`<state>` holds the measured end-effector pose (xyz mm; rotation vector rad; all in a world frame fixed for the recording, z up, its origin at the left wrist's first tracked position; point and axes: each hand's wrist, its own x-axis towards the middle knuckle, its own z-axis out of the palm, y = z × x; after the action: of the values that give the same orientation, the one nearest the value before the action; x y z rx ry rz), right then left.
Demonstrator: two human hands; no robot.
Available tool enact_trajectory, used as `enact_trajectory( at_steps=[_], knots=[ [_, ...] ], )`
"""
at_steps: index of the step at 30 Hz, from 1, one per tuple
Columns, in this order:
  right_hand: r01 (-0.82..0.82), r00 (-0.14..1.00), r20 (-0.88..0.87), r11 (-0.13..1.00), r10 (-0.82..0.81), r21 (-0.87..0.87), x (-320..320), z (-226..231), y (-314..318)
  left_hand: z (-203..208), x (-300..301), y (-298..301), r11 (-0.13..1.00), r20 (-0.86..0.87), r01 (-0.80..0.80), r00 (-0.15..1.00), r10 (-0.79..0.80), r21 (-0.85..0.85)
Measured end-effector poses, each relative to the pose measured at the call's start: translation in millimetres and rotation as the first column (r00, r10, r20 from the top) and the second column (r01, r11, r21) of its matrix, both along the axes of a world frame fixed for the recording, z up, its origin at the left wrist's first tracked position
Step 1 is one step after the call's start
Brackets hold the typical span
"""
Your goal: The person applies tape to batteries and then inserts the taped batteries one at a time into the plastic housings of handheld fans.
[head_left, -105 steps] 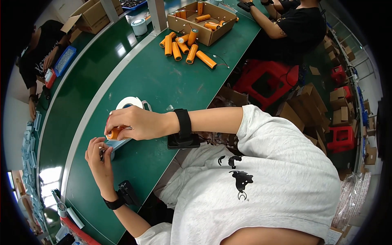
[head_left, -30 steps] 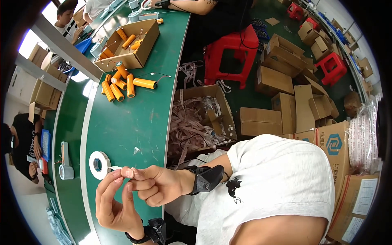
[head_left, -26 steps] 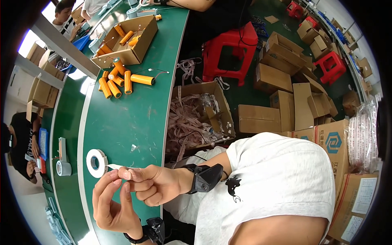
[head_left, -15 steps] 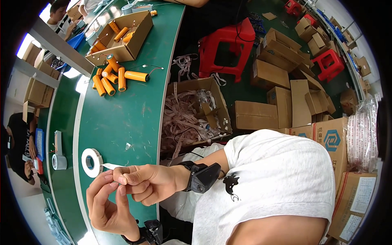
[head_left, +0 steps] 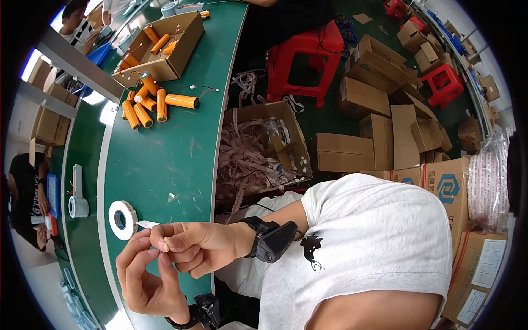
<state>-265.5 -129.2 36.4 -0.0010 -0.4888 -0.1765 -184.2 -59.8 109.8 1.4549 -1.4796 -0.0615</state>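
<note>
My right hand [head_left: 192, 245] is closed in a pinch, its thumb pressed against the curled index finger. A short white strip of tape [head_left: 146, 224] runs from those fingertips to a white tape roll [head_left: 122, 220], which lies on the green table. Just below, my left hand [head_left: 146, 280] has its thumb and fingertips brought together against the right fingertips. Whatever sits between the left fingertips is too small or hidden to make out. Farther up the table lies a loose pile of orange cylindrical batteries [head_left: 144, 113], some with thin wires and connectors.
An open cardboard box [head_left: 179, 60] holding more orange batteries stands behind the pile. Beside the green table [head_left: 165, 159] is a carton of tangled strips [head_left: 253, 154]. A red stool [head_left: 308, 66] and several cardboard boxes [head_left: 345, 152] are on the floor. Co-workers sit across the table.
My hands keep nearly the same pinched pose, with only small finger shifts. The whole view has shifted slightly. Across the table, a co-worker's hands have moved a little.
</note>
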Motion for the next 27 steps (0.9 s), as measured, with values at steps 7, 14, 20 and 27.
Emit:
enact_trajectory(
  at_steps=[7,14,20,27],
  knots=[
    [0.065,0.998,0.015,0.997,-0.065,-0.047,1.4,3.3,-0.4,2.1,-4.0,-0.4,1.000,-0.032,-0.009,0.999,0.009,-0.015],
    [0.121,0.993,0.009,0.991,-0.121,-0.065,1.4,5.3,1.5,1.3,-4.7,0.7,1.000,-0.059,-0.015,0.998,0.014,-0.022],
    [0.128,0.992,0.010,0.990,-0.127,-0.056,4.6,2.6,2.7,1.8,-4.7,0.4,0.999,-0.047,-0.028,0.999,0.027,-0.019],
    [0.142,0.990,-0.011,0.989,-0.142,-0.042,6.4,4.1,4.7,1.4,-3.9,1.1,0.998,-0.053,-0.059,0.997,0.059,-0.001]
  ],
)
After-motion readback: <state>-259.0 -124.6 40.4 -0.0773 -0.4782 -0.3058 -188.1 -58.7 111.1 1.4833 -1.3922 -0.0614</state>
